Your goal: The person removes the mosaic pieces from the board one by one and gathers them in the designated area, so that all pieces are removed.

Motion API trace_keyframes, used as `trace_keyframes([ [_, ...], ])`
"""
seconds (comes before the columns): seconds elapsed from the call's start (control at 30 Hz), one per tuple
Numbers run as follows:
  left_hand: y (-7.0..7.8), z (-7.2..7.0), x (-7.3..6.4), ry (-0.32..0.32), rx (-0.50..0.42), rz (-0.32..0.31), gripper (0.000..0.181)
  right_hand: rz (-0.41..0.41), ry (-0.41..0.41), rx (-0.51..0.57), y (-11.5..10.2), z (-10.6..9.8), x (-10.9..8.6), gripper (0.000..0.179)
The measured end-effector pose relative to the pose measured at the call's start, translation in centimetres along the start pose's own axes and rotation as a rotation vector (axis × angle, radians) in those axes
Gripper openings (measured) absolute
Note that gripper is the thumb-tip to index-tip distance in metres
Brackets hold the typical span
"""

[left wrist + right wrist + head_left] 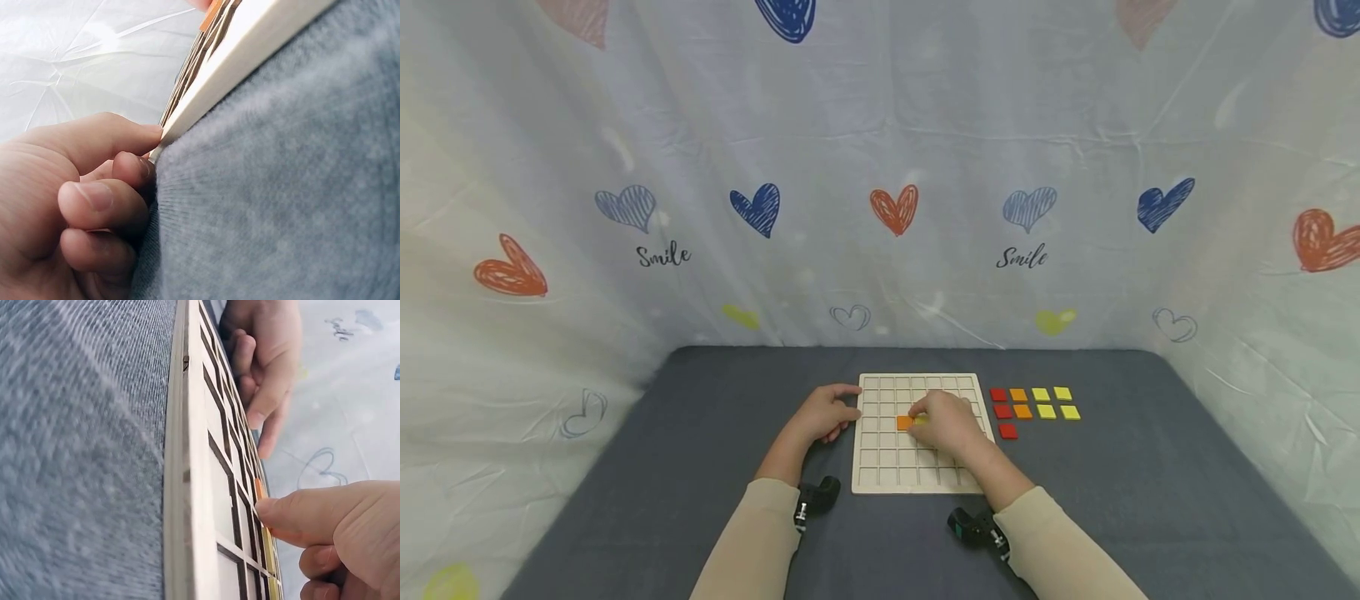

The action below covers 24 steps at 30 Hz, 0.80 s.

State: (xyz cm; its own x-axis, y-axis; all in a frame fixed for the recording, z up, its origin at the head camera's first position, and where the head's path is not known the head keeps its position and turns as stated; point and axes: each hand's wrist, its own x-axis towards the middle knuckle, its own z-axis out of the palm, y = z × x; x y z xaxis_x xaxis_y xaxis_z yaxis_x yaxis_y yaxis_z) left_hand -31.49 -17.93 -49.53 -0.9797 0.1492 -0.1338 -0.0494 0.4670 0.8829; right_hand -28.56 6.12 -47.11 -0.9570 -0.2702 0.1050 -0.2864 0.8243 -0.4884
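Note:
A pale wooden grid board (880, 477) lies flat on the table. My left hand (823, 412) touches its left edge with the tips of thumb and index finger; in the left wrist view the other fingers bend beside the board's rim (209, 90). Over the middle of the grid, my right hand (951, 427) pinches a yellow square tile (922, 421) between thumb and index finger, largely covered by them. Directly left of it an orange tile (903, 422) sits in a cell. From the right wrist view, the thumb (294, 509) is right at the grid surface, beside the orange tile's edge (259, 489).
Right of the board lie loose tiles in columns: several red ones (1002, 412), two orange ones (1022, 412) and several yellow ones (1047, 412). The table has a dark grey cloth (700, 500). A white curtain (820, 275) with printed hearts surrounds the back and sides.

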Motion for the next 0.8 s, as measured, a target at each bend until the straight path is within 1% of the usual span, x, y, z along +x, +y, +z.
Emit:
trace_keyframes([
  [0.27, -0.3, 0.1, 0.1, 0.005, 0.005, 0.012, 0.051, -0.017, 0.013, 0.035, 0.1, 0.0, -0.2, 0.02],
  [0.4, -0.2, 0.0, 0.1, 0.003, 0.001, 0.004, 0.051, -0.019, 0.019, 0.027, 0.1, 0.0, -0.2, 0.023],
  [0.57, -0.2, 0.0, 0.0, -0.005, -0.001, 0.008, 0.051, -0.01, 0.016, 0.019, 0.1, -0.3, -0.2, 0.023],
  [0.7, -0.2, 0.0, 0.1, 0.0, 0.003, -0.004, 0.051, -0.022, 0.007, 0.054, 0.1, -1.1, -0.4, 0.024],
  [0.8, -0.1, 0.0, 0.1, 0.002, 0.008, -0.01, 0.051, -0.022, 0.001, 0.106, 0.4, -1.9, -0.7, 0.023],
])
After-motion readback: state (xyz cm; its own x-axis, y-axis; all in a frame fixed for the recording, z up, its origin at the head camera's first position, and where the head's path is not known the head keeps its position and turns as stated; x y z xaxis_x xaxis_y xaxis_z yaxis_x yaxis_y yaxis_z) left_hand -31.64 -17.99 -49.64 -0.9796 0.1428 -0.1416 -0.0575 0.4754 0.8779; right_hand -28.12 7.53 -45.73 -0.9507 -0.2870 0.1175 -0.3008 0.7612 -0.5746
